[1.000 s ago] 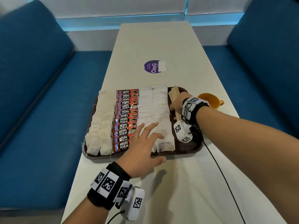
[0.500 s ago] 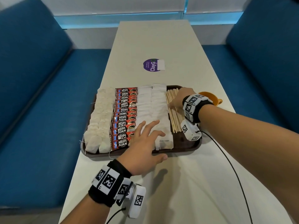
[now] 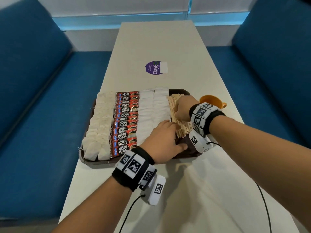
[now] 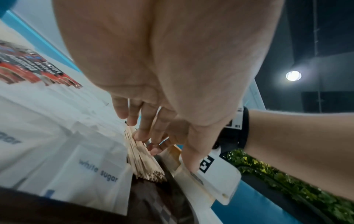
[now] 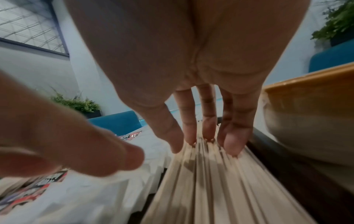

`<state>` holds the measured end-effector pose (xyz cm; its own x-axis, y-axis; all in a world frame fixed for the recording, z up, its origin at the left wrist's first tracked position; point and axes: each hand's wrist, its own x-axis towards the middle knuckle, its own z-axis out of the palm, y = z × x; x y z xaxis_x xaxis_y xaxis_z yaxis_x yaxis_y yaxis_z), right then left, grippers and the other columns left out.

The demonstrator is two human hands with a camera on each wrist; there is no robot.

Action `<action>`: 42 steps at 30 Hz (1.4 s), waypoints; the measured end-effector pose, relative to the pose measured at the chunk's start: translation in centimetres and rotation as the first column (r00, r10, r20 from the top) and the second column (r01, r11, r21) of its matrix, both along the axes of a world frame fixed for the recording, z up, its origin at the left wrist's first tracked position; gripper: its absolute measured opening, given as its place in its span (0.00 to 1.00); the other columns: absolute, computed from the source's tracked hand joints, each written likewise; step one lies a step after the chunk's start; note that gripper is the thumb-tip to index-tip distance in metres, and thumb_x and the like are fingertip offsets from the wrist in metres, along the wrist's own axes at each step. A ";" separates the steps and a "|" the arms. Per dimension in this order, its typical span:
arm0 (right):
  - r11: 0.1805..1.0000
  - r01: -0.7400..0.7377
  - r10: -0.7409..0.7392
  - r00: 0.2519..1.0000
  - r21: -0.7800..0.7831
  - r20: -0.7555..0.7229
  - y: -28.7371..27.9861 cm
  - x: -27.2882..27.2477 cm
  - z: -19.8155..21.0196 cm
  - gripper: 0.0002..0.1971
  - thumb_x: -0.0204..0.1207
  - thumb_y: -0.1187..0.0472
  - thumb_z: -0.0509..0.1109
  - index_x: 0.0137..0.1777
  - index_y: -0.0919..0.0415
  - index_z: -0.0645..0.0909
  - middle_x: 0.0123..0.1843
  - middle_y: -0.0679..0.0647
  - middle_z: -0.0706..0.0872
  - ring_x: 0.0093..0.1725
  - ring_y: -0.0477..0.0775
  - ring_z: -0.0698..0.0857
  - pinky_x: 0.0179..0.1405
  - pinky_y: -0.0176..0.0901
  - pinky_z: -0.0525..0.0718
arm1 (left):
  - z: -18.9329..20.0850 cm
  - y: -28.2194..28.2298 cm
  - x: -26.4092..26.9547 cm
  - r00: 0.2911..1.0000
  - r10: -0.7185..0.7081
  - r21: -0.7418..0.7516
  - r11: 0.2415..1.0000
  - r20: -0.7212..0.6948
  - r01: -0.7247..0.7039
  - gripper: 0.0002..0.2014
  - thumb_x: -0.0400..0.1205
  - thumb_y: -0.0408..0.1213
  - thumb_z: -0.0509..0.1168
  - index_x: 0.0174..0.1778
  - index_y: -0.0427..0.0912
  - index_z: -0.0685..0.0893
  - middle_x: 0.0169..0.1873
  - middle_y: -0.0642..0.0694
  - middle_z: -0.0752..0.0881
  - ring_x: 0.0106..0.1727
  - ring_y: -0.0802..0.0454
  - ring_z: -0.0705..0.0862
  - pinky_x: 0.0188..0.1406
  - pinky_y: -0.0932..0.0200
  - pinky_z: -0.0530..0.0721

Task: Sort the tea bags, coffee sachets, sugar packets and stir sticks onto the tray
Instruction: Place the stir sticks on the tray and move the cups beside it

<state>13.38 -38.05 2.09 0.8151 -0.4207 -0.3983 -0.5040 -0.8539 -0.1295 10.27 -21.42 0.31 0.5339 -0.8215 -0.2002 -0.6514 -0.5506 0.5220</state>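
White table (image 3: 168, 47) between blue benches (image 3: 33, 73) — brown tray (image 3: 94, 161) held rows: tea bags (image 3: 99, 125), coffee sachets (image 3: 125, 121), sugar packets (image 3: 151, 111), stir sticks (image 3: 178, 121) rightmost. Right hand (image 3: 183, 106) and left hand (image 3: 161, 140) — fingers straight, pressed flat on the sticks. Orange cup (image 3: 212, 100) beside tray.

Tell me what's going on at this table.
A person is finishing a refreshment tray. Tea bags, Kopi Juan coffee sachets and white sugar packets lie in neat columns on it. Both hands are on the wooden stir sticks at the tray's right side: the right hand presses straight fingers onto the far part of the pile, and the left hand touches its near part. An orange cup stands on the table beside the tray.
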 end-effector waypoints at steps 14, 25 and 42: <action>0.977 -0.178 0.165 0.980 -0.118 -0.106 -0.2 -2.9 -0.1 0.13 0.88 0.59 0.60 0.61 0.67 0.82 0.39 0.54 0.74 0.48 0.55 0.77 0.50 0.44 0.77 | -1.6 -3.7 1.2 0.995 -0.080 0.266 0.962 0.060 0.061 0.47 0.83 0.67 0.61 0.91 0.46 0.52 0.91 0.42 0.49 0.90 0.40 0.37 0.87 0.36 0.47; 0.930 -0.310 0.249 0.925 -0.195 -0.286 0.7 -3.6 0.0 0.15 0.87 0.56 0.61 0.67 0.65 0.77 0.49 0.58 0.74 0.67 0.63 0.72 0.71 0.61 0.77 | -2.1 -4.5 2.4 0.994 -0.056 0.263 0.964 0.094 0.030 0.46 0.83 0.67 0.62 0.90 0.44 0.56 0.91 0.41 0.52 0.90 0.40 0.37 0.87 0.37 0.45; 0.996 -0.054 0.044 0.988 0.070 0.148 0.2 -7.1 1.8 0.15 0.85 0.61 0.66 0.69 0.58 0.83 0.67 0.55 0.83 0.64 0.55 0.84 0.67 0.48 0.85 | -1.0 -3.1 2.3 0.990 0.008 0.070 0.997 0.141 -0.018 0.28 0.85 0.53 0.66 0.81 0.46 0.73 0.80 0.46 0.72 0.84 0.41 0.59 0.79 0.42 0.64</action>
<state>6.24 -37.88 3.86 0.8857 -0.3528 -0.3018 -0.4329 -0.8626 -0.2619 12.53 -24.47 -0.71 0.5715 -0.8007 -0.1798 -0.7080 -0.5919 0.3853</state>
